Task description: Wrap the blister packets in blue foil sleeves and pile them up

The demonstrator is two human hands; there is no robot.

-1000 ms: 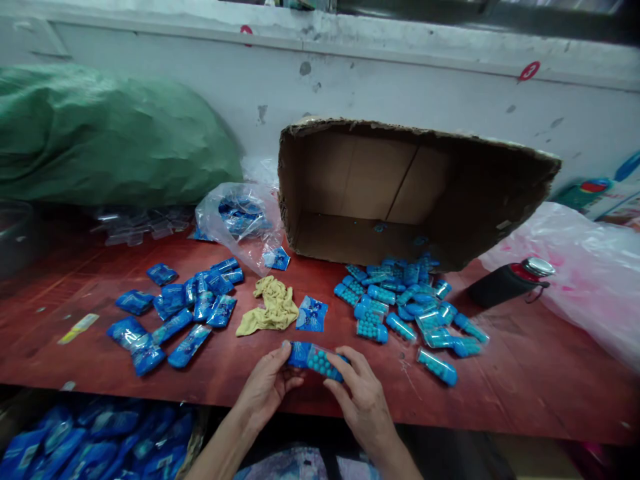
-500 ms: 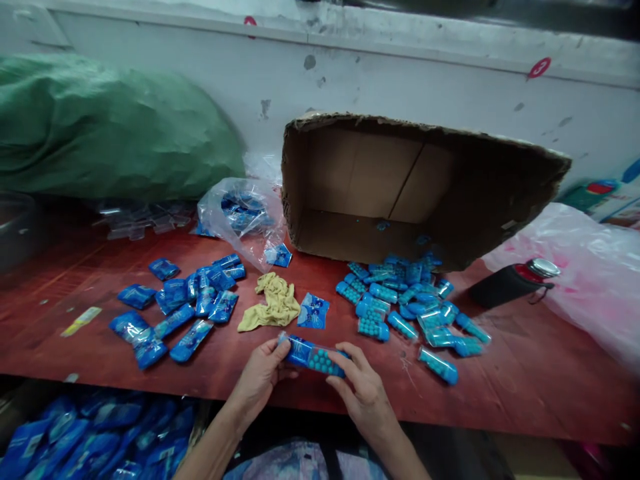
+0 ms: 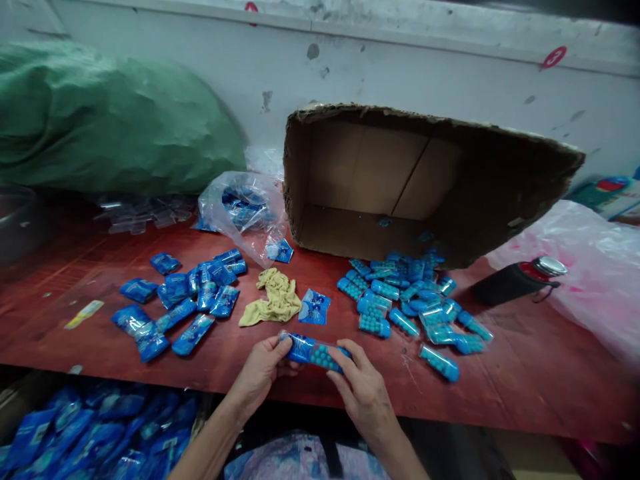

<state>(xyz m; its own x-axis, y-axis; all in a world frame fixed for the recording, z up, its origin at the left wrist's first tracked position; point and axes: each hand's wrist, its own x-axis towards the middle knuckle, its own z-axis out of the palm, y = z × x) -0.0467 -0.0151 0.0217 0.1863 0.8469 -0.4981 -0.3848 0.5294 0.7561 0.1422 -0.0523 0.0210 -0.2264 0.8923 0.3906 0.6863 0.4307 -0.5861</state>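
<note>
- I have the bead tube [image 3: 324, 358] on the near side of the yellow cloth [image 3: 274, 299], slightly right of it; a blue wrapper [image 3: 301, 348] covers its left part, around it or merely against it, I cannot tell.
- My left hand [image 3: 263, 370], nearer than the cloth, has thumb and fingers pinching the wrapper's outer end.
- My right hand [image 3: 364, 381], nearer than the cloth and to its right, grips the tube's right end between thumb and fingers.
- Just right of the cloth, a flat wrapper [image 3: 315, 307] lies on the red table [image 3: 525, 373].
- Farther right of the cloth I see loose tubes [image 3: 395, 323] heaped at the mouth of a tipped cardboard box [image 3: 370, 167]; past them a black bottle [image 3: 505, 283] leans beside a pinkish plastic bag [image 3: 580, 253].
- Left of the cloth are blue packets [image 3: 207, 293]; behind it, a clear bag [image 3: 265, 243] holding more blue pieces, and a bulky green sack [image 3: 110, 120] farther left.
- On the wall beyond the cloth, far right, a red tag [image 3: 554, 57] reads "3"; the white print on the flat wrapper is too small for me to read.
</note>
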